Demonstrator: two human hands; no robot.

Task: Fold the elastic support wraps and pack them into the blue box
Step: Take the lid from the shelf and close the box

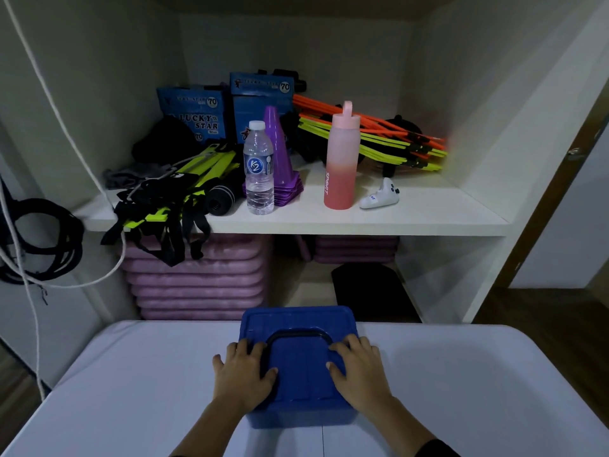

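The blue box (298, 328) stands on the white table (131, 390) near its far edge, with its lid on and a black handle (298, 334) lying flat on top. My left hand (242, 371) rests flat on the lid's left side, fingers spread. On the lid's right side lies my right hand (357, 367), also flat with fingers spread. No elastic wraps show on the table; the box's inside is hidden by the lid.
A white shelf (362, 216) behind the table holds a clear water bottle (259, 169), a pink bottle (341, 159), purple cones (278, 159), blue cartons (194, 110), yellow and orange ladder rungs (379, 136) and black-and-yellow straps (164, 206). Purple mats (197, 278) are stacked below. Black cables (43, 239) hang at left.
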